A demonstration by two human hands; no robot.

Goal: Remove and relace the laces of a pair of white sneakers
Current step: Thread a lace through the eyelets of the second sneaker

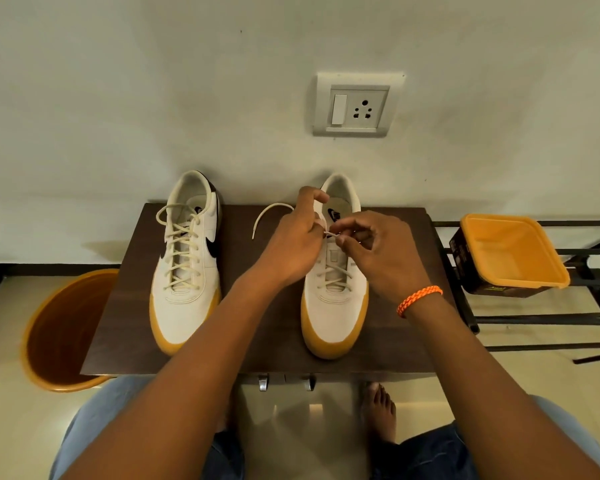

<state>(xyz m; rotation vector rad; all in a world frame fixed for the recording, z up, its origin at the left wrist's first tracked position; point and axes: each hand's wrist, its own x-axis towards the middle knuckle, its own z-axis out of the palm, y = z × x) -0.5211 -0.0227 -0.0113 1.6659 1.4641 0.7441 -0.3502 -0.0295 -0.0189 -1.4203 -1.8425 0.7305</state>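
Hands (293, 242) (378, 252) pinched on right sneaker's lace (330, 234).

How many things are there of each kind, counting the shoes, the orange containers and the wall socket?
Sneakers: 2, left sneaker, right sneaker
Orange containers: 2, round bin, square tub
Wall sockets: 1, socket plate
Total: 5

Two white sneakers with tan soles stand mid-frame, toes toward the bottom: the left sneaker (187, 271) fully laced, the right sneaker (335, 299) half-laced, its lace (269, 213) trailing upper left.
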